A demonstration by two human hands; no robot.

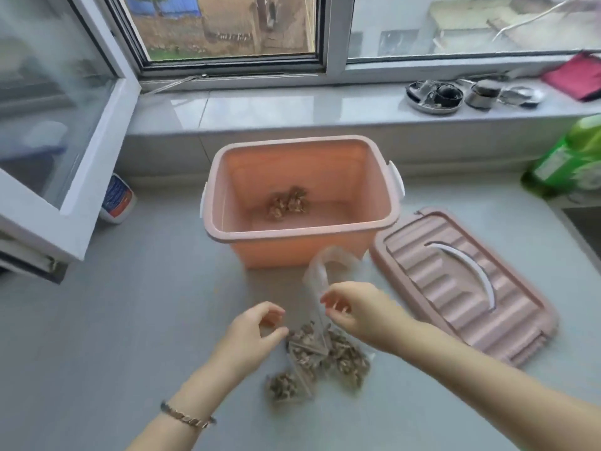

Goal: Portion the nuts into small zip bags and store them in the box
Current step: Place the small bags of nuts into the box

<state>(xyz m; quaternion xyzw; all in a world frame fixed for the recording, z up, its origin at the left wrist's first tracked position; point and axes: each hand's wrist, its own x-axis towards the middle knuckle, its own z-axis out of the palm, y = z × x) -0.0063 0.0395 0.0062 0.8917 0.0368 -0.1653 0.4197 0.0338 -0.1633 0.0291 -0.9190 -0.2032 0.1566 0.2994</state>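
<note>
Low in the middle of the frame, the right hand pinched a clear zip bag that stood up above it. The left hand, just beside it but apart, had curled fingers, and I could not tell whether they held anything. Below the hands, bagged nuts lay on the grey worktop; at centre frame stood the open pink box holding one nut portion, its lid flat at the right.
</note>
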